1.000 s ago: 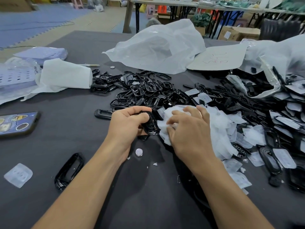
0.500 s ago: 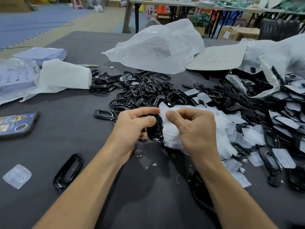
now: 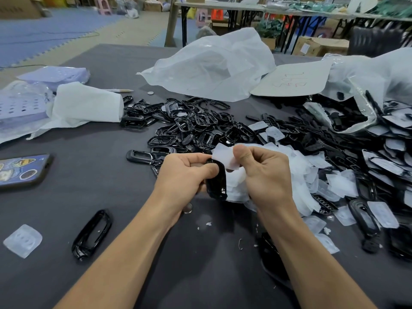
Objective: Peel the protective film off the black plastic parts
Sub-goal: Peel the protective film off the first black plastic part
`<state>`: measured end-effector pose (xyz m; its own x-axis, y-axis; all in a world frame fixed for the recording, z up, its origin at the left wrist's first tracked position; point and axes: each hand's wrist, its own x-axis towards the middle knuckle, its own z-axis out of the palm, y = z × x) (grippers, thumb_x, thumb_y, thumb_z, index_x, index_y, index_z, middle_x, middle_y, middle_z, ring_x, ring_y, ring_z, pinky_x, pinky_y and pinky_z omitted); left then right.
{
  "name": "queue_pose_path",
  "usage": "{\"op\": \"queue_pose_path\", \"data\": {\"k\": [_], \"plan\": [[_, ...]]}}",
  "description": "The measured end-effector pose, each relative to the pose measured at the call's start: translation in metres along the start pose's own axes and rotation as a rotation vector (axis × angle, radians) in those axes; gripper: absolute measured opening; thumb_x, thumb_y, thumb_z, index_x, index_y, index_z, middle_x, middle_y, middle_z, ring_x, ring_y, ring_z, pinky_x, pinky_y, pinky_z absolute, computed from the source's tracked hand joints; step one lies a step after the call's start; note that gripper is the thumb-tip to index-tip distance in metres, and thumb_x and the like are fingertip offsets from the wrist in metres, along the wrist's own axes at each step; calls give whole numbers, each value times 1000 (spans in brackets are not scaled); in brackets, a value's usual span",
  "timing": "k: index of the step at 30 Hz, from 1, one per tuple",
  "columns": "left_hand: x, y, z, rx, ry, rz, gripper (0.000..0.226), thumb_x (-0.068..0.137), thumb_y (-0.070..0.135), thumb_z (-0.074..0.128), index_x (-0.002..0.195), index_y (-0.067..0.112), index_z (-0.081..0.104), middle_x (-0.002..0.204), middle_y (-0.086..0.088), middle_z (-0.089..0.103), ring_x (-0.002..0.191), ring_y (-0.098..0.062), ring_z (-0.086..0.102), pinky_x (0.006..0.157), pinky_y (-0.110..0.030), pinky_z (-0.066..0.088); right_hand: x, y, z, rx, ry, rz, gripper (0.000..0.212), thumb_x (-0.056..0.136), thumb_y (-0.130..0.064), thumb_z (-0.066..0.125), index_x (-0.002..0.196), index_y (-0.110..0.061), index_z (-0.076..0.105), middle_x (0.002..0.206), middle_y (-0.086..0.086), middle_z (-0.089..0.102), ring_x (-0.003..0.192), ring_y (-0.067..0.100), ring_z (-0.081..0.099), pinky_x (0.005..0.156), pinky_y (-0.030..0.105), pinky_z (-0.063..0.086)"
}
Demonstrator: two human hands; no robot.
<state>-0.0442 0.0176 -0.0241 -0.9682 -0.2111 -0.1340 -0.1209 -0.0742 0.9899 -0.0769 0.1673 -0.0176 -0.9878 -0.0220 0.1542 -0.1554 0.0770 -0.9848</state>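
Since a second ago the right hand (image 3: pixel 265 177) has come up from the film pile (image 3: pixel 305 175). It now pinches a film (image 3: pixel 223 156) between thumb and forefinger, at the top end of the part (image 3: pixel 215 181). The left hand (image 3: pixel 185 175) grips this part upright, with fingers curled around it and the thumb pressing on its edge, just above the worktop (image 3: pixel 111 192).

The film looks partly lifted; I cannot tell if its lower end is stuck to the part. To do this step well, I think the left hand should hold the part firm while the right hand pulls the film slowly and low along the surface. In this way it should come off in one piece and not tear. After that the film can drop on the pile just beside.

Behind the hands lies a heap of frames (image 3: pixel 196 128), and to the right are many covered parts (image 3: pixel 392 150). Further away is a white bag (image 3: pixel 211 65).
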Motion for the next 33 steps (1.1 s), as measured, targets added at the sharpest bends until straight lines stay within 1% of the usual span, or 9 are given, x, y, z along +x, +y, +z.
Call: {"op": "queue_pose_path", "data": {"k": [4, 8, 11, 15, 17, 20, 23, 27, 33], "plan": [[-2, 3, 1, 6, -20, 8, 33, 71, 25, 76, 100, 12, 81, 92, -15, 80, 84, -36, 66, 76, -60, 50, 0, 0, 0, 48, 16, 76, 47, 100, -40, 63, 57, -22, 69, 57, 8, 66, 34, 5, 43, 35, 11, 30], [-3, 2, -1, 81, -51, 68, 13, 79, 19, 77, 91, 23, 83, 85, -7, 81, 73, -23, 64, 66, -36, 45, 0, 0, 2, -4, 52, 45, 51, 102, -39, 60, 54, -23, 67, 57, -1, 67, 45, 2, 49, 48, 14, 41], [-2, 0, -6, 219, 14, 140, 34, 86, 8, 75, 80, 41, 82, 73, 6, 79, 58, -8, 62, 50, -20, 50, 1, -1, 1, 3, 124, 52, 49, 102, -41, 60, 61, -16, 66, 57, -1, 63, 48, 3, 53, 53, 27, 46], [0, 2, -13, 121, 70, 60, 29, 87, 1, 71, 80, 27, 84, 79, -7, 80, 69, -26, 70, 61, -35, 59, 6, -5, -18, -10, 198, -56, 51, 99, -44, 64, 56, -18, 62, 48, -6, 53, 47, 7, 44, 49, 19, 41], [0, 5, -13, 41, 65, 25, 30, 88, -3, 70, 77, 22, 84, 81, -11, 80, 70, -23, 73, 57, -27, 57, 5, -4, -23, -154, 173, -105, 37, 94, -43, 73, 63, -21, 68, 45, -11, 48, 44, 6, 38, 51, 23, 39], [-1, 7, -11, -18, 66, 21, 28, 87, -4, 70, 75, 17, 84, 81, -12, 80, 63, -17, 71, 50, -22, 52, 1, -3, -21, -523, 188, -198, 8, 84, -38, 83, 84, -34, 76, 52, -12, 54, 67, -3, 52, 86, 34, 43], [-1, 6, -11, -28, 69, 53, 19, 87, -2, 72, 82, 13, 83, 81, -13, 80, 63, -18, 70, 52, -24, 51, -7, -7, -11, -635, 204, -375, 24, 86, -36, 81, 110, -32, 76, 79, -16, 65, 87, -6, 38, 91, 26, 33], [-6, 8, -8, -39, -26, 139, 15, 77, 12, 74, 87, 17, 84, 86, -29, 75, 76, -33, 58, 70, -44, 45, -15, -8, 3, -490, 45, -348, 21, 90, -42, 74, 109, -35, 75, 91, -19, 71, 85, -1, 49, 80, 6, 36], [-5, 6, -7, 3, -1, 157, 22, 75, 13, 73, 90, 24, 85, 87, -31, 74, 75, -33, 58, 69, -45, 43, -10, -12, 1, -41, 90, -169, 18, 92, -11, 74, 74, -17, 74, 69, 0, 71, 62, 9, 58, 62, 22, 48]]}}
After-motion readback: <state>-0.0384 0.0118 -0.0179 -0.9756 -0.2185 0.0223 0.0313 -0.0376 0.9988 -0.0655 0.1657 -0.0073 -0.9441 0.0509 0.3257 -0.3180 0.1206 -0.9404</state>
